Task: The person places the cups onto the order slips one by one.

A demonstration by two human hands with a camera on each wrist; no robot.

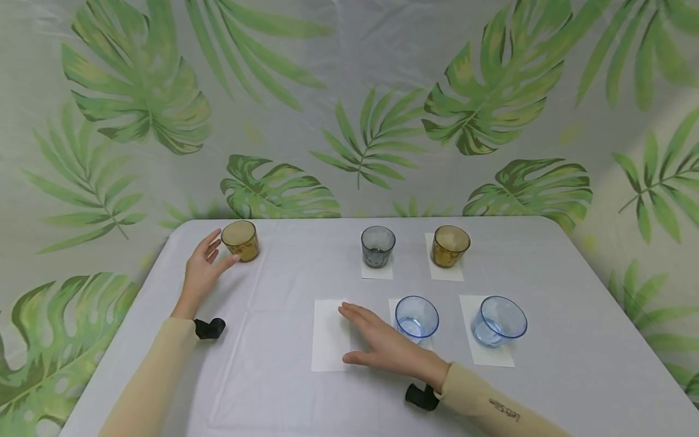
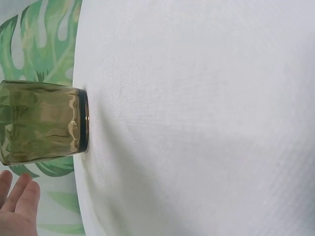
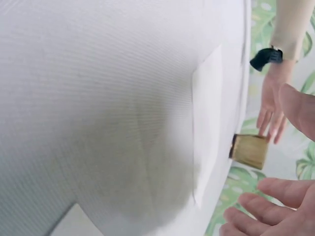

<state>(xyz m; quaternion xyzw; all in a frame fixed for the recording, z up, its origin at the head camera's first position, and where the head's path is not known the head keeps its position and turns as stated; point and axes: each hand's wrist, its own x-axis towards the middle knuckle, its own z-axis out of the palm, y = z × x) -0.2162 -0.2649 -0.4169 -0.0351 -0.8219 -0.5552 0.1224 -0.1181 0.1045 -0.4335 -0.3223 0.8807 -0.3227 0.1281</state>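
At the table's back left stands an amber glass [image 1: 241,241]. My left hand [image 1: 201,274] is beside it, thumb and fingers spread around its near left side. In the left wrist view the fingertips [image 2: 28,196] show a gap from the glass [image 2: 44,123], which stands upright on the cloth. My right hand [image 1: 382,341] hovers with fingers extended and thumb apart, holding nothing. It is over the right edge of a white paper rectangle [image 1: 329,340] and partly covers the paper under a blue glass bowl [image 1: 417,317].
A grey glass [image 1: 378,247] and a second amber glass [image 1: 450,246] stand on white papers at the back. Another blue glass bowl [image 1: 499,321] sits on paper at the right. White cloth [image 1: 273,394] covers the table; a leaf-patterned curtain [image 1: 377,54] hangs behind.
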